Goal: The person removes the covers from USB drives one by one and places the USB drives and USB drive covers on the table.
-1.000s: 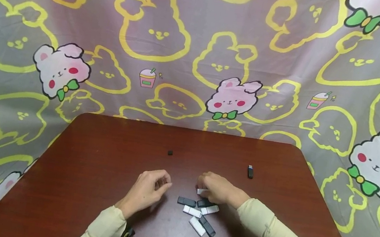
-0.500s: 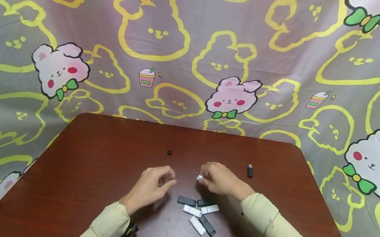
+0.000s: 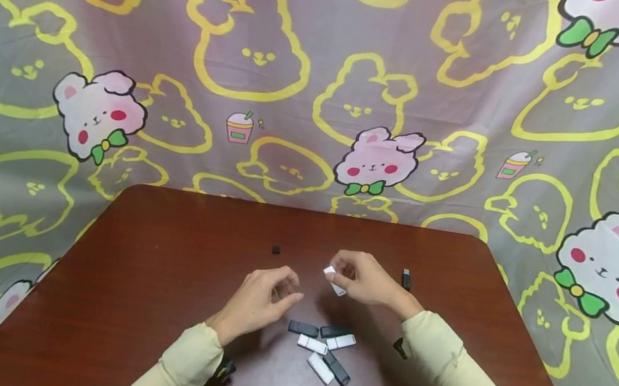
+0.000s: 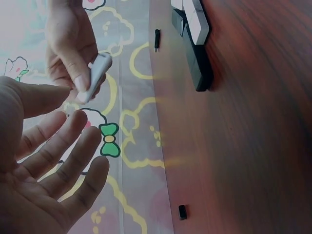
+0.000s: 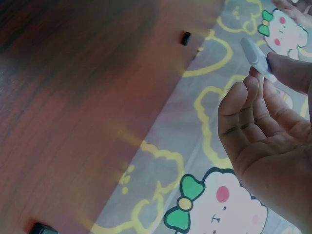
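Note:
My right hand (image 3: 365,281) pinches a white USB stick (image 4: 100,68) between thumb and fingers, raised over the table beyond the pile. To its left, my left hand (image 3: 258,302) is held in the air with relaxed, spread fingers and nothing in them; the left wrist view shows its palm facing the stick. Below the hands lies a loose pile of several USB sticks, among them a black one (image 3: 303,329), a white one (image 3: 320,369) and another black one (image 3: 336,369) touching it.
Farther back on the brown table (image 3: 170,252) lie a small black cap (image 3: 276,249) and, at the right, a black USB stick (image 3: 406,279) with its metal plug bare. A patterned curtain (image 3: 301,86) hangs behind the table's far edge.
My right hand has lifted the white USB stick from the pile and moved it up and away, turning it into view. My left hand has shifted slightly right, toward it.

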The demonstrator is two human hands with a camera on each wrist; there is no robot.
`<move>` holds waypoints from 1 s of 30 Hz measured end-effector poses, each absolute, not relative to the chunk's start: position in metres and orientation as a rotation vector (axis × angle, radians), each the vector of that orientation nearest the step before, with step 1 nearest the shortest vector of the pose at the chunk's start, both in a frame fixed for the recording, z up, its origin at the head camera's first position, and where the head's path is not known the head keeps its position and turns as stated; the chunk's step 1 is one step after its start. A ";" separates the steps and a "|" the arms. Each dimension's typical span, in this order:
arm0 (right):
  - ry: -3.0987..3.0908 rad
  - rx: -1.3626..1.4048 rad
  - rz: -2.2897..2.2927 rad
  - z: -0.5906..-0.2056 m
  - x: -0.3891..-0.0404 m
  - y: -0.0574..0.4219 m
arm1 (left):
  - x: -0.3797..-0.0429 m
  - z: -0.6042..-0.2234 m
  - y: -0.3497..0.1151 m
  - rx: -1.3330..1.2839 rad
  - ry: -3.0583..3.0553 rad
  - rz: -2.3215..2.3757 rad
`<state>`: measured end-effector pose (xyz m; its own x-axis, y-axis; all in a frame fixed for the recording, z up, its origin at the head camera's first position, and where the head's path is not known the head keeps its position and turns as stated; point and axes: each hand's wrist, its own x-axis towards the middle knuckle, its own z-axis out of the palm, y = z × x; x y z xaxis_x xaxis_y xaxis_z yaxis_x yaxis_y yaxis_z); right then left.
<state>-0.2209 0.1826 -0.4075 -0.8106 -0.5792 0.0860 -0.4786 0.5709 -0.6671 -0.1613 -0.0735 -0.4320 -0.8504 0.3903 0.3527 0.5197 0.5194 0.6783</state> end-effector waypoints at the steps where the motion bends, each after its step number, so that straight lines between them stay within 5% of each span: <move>1: 2.648 -0.900 -1.080 -0.407 -0.220 0.182 | -0.161 -0.432 -0.072 -0.783 -2.606 -1.248; 30: 2.544 -0.881 -1.321 -0.383 -0.197 0.172 | -0.161 -0.419 -0.046 -0.814 -2.462 -1.497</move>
<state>-0.1973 0.1718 -0.3833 -0.8182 -0.5585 0.1367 -0.4332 0.4425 -0.7852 -0.1613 -0.0462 -0.4187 -0.8423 0.3710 0.3909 0.5178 0.3561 0.7779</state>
